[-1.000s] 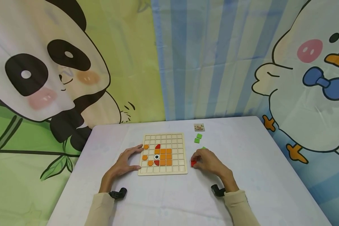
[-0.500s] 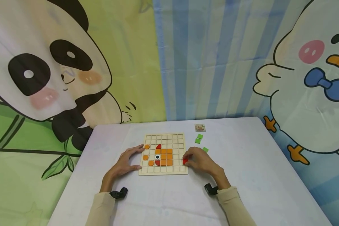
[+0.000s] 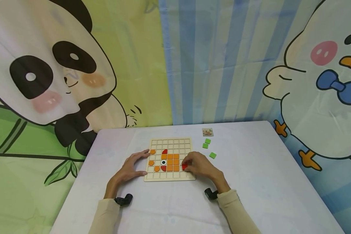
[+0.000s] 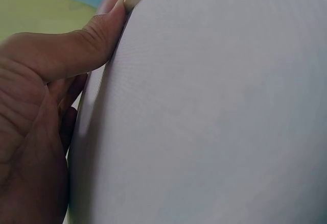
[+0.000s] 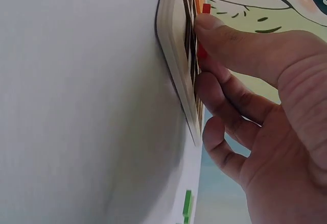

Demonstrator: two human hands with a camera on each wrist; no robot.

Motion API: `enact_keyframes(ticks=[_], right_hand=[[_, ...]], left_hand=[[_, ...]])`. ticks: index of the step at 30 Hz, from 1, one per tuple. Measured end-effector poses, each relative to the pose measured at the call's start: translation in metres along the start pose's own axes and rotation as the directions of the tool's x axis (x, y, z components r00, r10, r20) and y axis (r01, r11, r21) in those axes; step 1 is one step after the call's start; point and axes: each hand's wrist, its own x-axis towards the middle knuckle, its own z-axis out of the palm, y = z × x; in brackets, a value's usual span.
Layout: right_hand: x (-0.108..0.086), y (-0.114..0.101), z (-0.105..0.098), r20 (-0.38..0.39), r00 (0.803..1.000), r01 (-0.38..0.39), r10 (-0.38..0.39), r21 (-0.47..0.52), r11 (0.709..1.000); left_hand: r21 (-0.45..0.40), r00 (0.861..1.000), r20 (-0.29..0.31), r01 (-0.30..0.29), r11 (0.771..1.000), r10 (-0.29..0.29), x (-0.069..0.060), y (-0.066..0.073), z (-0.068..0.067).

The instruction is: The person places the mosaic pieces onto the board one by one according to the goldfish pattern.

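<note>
A pale wooden grid board [image 3: 169, 178] lies on the white table with orange squares [image 3: 170, 162], orange discs [image 3: 151, 163], red rounded pieces [image 3: 164, 151] and an eye piece [image 3: 163, 162] set in it. My left hand [image 3: 129, 167] rests at the board's left edge, thumb and fingers spread and touching it; the left wrist view shows the thumb [image 4: 97, 35] against the edge. Over the board's right side, my right hand [image 3: 200, 165] pinches a red piece [image 3: 184, 167] between thumb and fingers. In the right wrist view that red piece [image 5: 206, 8] is partly hidden by the thumb.
Several green squares [image 3: 212, 155] lie on the table to the right of the board. Behind them is a small patterned card [image 3: 207, 132]. A printed curtain with a panda and a white bird stands behind the table [image 3: 251, 156].
My right hand has moved left with the red piece, from the table beside the board to over its right columns, uncovering a green square. The left hand keeps its place.
</note>
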Motion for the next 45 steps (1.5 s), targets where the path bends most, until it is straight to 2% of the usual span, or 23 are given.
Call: enact_keyframes(ticks=[4,12,17,27,34,39,45], right_hand=[[0.002,-0.002,0.003,0.013,1.0,-0.006,0.006,-0.008,1.0],[0.001,-0.006,0.0,0.015,0.999,-0.047,0.047,-0.005,0.999],[0.001,-0.006,0.0,0.012,0.998,-0.068,0.068,0.001,0.998],[0.004,-0.008,0.004,0.009,0.999,-0.041,0.042,-0.015,0.999],[0.002,-0.01,0.002,0.001,0.998,-0.059,0.059,-0.011,0.998],[-0.003,-0.011,-0.005,-0.038,0.998,-0.053,0.052,-0.016,0.998],[-0.01,-0.002,-0.017,-0.098,0.995,-0.019,0.014,-0.049,0.999]], left_hand=[[0.016,1.0,-0.009,-0.018,1.0,0.019,0.0,0.0,0.001],[-0.004,1.0,0.005,0.017,1.0,-0.017,0.001,0.0,0.0],[-0.01,1.0,-0.005,-0.003,1.0,0.003,0.002,0.001,0.001],[-0.009,1.0,0.001,0.016,1.0,-0.016,0.002,0.002,0.001],[-0.02,1.0,0.006,0.019,1.0,-0.019,0.003,0.002,0.001],[-0.022,0.999,0.012,0.032,0.999,-0.031,0.003,0.001,0.002],[-0.015,0.999,0.014,0.033,0.999,-0.033,0.002,-0.002,0.002]])
